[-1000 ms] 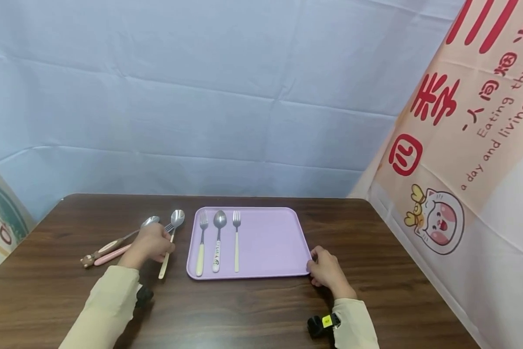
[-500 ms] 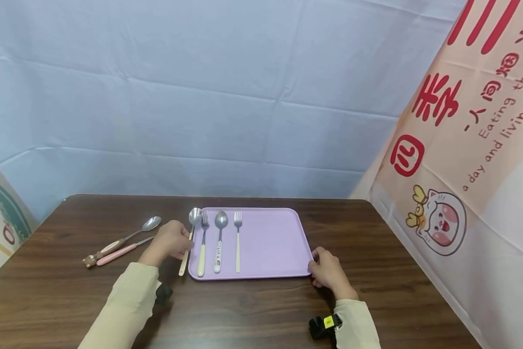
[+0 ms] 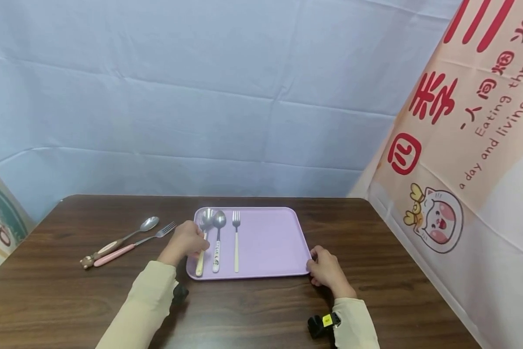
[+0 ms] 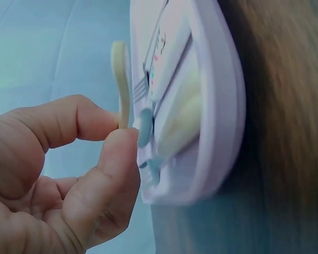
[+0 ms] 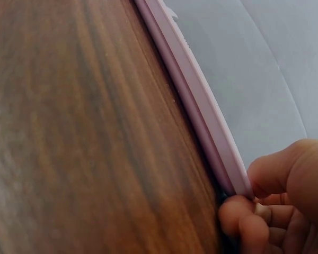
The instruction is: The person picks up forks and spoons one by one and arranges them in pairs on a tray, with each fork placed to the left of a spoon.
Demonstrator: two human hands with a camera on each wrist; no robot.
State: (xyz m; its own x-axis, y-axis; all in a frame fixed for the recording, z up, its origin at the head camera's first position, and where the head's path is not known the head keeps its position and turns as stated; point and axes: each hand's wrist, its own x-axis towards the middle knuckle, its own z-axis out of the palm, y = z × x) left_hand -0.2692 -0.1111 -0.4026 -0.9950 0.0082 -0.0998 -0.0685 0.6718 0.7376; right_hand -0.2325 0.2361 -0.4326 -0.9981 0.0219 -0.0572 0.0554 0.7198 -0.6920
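My left hand (image 3: pixel 187 240) pinches a cream-handled spoon (image 3: pixel 207 215) between thumb and forefinger, over the left part of the lilac tray (image 3: pixel 270 242). In the left wrist view the spoon's handle (image 4: pixel 120 79) stands above the tray, apart from the cream fork handle (image 4: pixel 183 119) lying there. That left fork is mostly covered by the spoon and hand in the head view. Beside it lie a spoon with a patterned white handle (image 3: pixel 216 254) and a slim cream-handled fork (image 3: pixel 236 242). My right hand (image 3: pixel 328 271) grips the tray's front right corner, thumb at the rim (image 5: pixel 244 185).
On the brown table (image 3: pixel 253 310), left of the tray, lie a spoon with a bear-shaped handle end (image 3: pixel 108 248) and a pink-handled fork (image 3: pixel 117 254). A pale cloth (image 3: pixel 200 106) hangs behind the table, and a printed cloth (image 3: pixel 458 145) at the right.
My left hand has carried the cream-handled spoon rightward from the table to above the tray's left side. The pink-handled fork is now uncovered. My right hand stays at the tray corner.
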